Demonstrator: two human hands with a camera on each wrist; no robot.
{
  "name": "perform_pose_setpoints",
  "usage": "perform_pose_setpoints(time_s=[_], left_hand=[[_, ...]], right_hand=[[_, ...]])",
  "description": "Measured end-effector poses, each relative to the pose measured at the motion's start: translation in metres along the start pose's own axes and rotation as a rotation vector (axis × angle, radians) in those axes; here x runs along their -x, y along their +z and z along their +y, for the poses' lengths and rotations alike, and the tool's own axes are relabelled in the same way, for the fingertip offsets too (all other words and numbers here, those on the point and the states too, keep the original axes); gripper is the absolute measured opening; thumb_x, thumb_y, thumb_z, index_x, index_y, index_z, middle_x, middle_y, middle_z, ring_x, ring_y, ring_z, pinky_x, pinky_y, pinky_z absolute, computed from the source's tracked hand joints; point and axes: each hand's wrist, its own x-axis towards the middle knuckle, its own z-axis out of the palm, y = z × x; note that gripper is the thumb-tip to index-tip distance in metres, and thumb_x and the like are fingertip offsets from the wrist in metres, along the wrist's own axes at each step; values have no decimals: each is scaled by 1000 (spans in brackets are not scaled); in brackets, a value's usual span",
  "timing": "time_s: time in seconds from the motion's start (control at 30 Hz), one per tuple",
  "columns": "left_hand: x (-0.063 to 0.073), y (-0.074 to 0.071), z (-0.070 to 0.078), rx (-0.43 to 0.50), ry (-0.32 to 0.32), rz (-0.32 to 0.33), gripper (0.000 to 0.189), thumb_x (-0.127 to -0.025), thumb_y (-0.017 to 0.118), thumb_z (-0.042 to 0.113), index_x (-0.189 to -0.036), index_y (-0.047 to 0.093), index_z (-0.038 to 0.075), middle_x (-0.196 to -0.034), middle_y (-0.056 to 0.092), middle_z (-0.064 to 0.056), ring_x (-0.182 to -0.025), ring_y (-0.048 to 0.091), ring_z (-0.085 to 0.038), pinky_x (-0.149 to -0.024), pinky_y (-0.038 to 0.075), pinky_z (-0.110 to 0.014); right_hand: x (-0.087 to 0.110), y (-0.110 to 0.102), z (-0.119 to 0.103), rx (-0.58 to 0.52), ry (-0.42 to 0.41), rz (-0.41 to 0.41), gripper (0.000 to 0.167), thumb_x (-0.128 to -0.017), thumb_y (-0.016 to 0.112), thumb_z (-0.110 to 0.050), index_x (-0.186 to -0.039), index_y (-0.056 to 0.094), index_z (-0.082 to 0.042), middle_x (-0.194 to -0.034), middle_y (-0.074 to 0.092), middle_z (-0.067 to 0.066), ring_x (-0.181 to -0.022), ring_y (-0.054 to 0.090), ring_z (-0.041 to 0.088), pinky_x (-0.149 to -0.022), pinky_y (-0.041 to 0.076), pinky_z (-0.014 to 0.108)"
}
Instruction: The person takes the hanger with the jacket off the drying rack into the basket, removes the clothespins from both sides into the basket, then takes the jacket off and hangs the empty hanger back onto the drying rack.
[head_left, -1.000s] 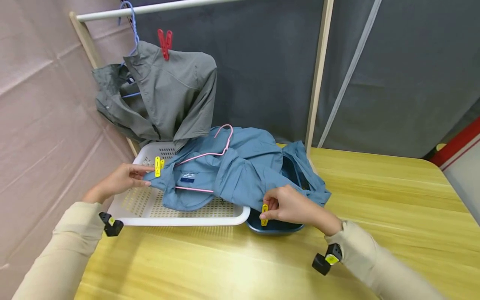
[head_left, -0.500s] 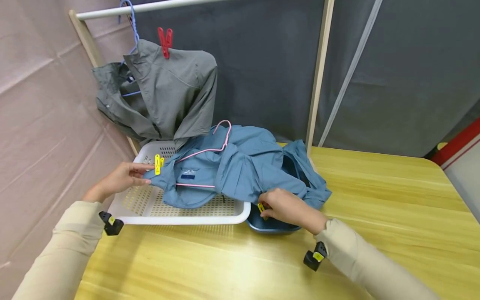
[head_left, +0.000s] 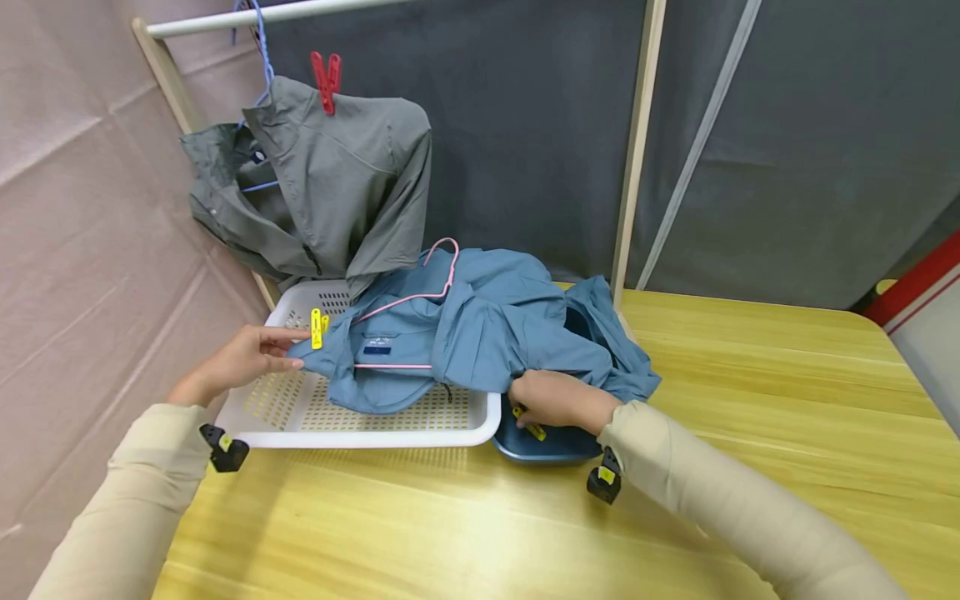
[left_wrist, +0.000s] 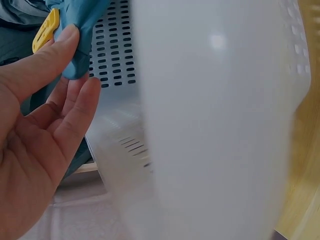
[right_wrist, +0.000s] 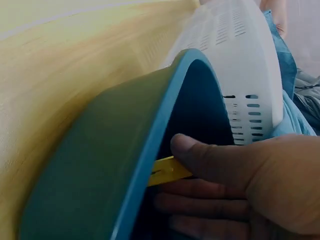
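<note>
A blue jacket on a pink hanger lies across the white basket and a blue basin. My left hand pinches the jacket's left end between thumb and fingers, beside a yellow clothespin clipped to the cloth. In the left wrist view that clothespin sits just behind the thumb. My right hand is inside the basin, below the jacket's lower edge. It holds another yellow clothespin between thumb and fingers; part of this clothespin is hidden by the hand and the basin rim.
A grey jacket with a red clothespin hangs from a blue hanger on the rack's white bar. The perforated white basket stands below it. A wooden rack post rises behind the basin. Everything stands on a wooden table.
My right hand has moved left and into the blue basin with the yellow clothespin, which has turned from upright to slanted. The left hand keeps its hold on the jacket.
</note>
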Motion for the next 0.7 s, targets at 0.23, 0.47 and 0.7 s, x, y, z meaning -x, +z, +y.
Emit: perform_pose_setpoints(time_s=[0.23,0.47,0.7], left_hand=[[-1,2,-2,-5,2,8,45,-79,71,6,-119,57,-8,-101,59,-23,-72,52,-10,-62,47,-21],[-2,3,-3,2,13,1,45,-79,71,6,-119,56,-9,-106,59,-25,-76,54,-9,-65,48,-20],[-3,4,-6,9,16,-16,46,-79,71,6,-119,55,-9,-105,59,-24,-75,54,-9,-65,48,-21]], right_hand=[[-8,10,3,-1,-52,-33,16,-82,68,-11,-70,60,-6,-52,44,-6,-46,41,4,-45,33,19],[-7,13,5,-31,-62,-22,11,-84,66,-9,-74,64,-4,-55,49,-6,-48,43,4,-46,36,20],[-6,13,4,-30,-80,-15,9,-86,64,-11,-78,64,-5,-57,48,-7,-49,42,3,-49,36,20]])
